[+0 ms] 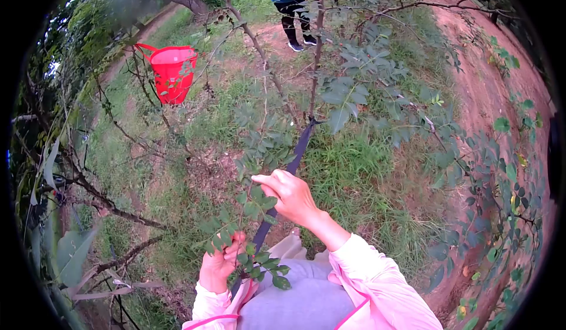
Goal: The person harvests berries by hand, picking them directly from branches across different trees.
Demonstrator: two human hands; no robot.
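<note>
A thin leafy branch [253, 207] with small green leaflets hangs in front of my body. My left hand [219, 264] is closed around its lower part, with leaves covering some of the fingers. Higher up, my right hand [288, 194] is closed in a pinch, its fingertips among the leaves of the same branch; exactly what lies between them is too small to see. A dark strap [302, 147] is tied around a stem above and slants down past my right hand towards my body.
A red bucket-like bag [172, 73] with a handle stands on the grass. Farther back a person [289, 6] in a blue top and dark trousers stands. Bare branches [112, 206] reach in from the left; leafy ones [359, 76] spread to the right. A dirt path [489, 82] runs along the right.
</note>
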